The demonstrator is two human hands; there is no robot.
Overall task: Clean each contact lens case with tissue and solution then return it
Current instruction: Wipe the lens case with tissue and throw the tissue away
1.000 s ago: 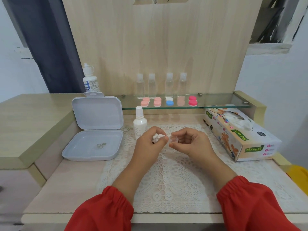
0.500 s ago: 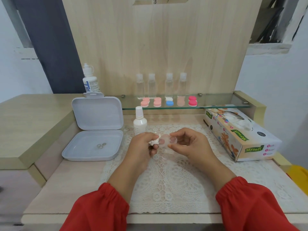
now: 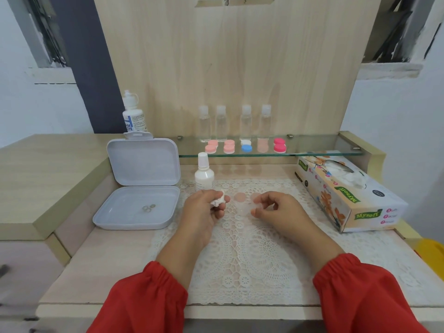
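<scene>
My left hand [image 3: 206,210] is closed around a crumpled white tissue [image 3: 218,202] above the lace mat [image 3: 240,260]. Just to its right is a clear, pale pink contact lens case [image 3: 241,197], low over the mat. My right hand [image 3: 276,210] pinches its right end between forefinger and thumb. The tissue and the case are a little apart. Several more lens cases stand in a row on the glass shelf [image 3: 312,146]: two pink [image 3: 211,146], one white and blue [image 3: 246,145], one pale [image 3: 263,145], one deep pink [image 3: 280,145]. A small white solution bottle [image 3: 204,173] stands behind my left hand.
An open white plastic box [image 3: 139,188] with small rings [image 3: 149,208] in it lies at the left. A larger solution bottle [image 3: 133,115] stands behind it. Several clear bottles [image 3: 234,122] line the back of the shelf. A tissue box [image 3: 346,191] lies at the right.
Both hands have come down toward the mat and drawn apart. The tissue is off the case, and the case now sits flat and low in my right hand.
</scene>
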